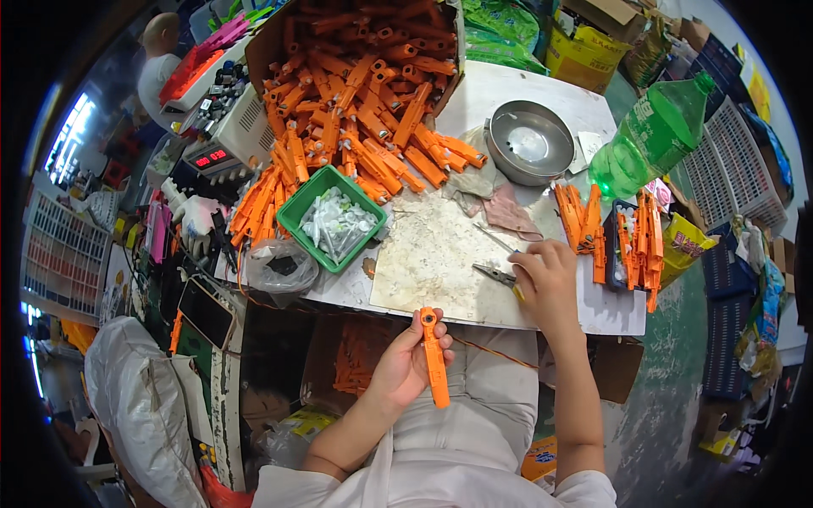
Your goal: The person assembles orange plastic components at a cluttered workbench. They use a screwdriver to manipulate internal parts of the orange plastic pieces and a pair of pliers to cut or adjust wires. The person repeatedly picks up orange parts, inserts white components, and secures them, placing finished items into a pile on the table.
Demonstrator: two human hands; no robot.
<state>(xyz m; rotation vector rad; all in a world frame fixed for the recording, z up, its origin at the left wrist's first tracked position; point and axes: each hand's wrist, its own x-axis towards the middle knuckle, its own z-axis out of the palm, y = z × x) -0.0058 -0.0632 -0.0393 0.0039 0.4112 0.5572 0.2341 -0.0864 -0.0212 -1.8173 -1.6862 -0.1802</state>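
I see left hand [401, 366] holding orange part [436, 369], lower centre; right hand [549, 278] at pliers [493, 273], mid-right; orange pile [364, 89], top centre.

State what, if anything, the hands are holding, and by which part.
The left hand holds an orange plastic piece near its round-holed end. The right hand is at the handle end of the pliers; whether it grips them cannot be told.
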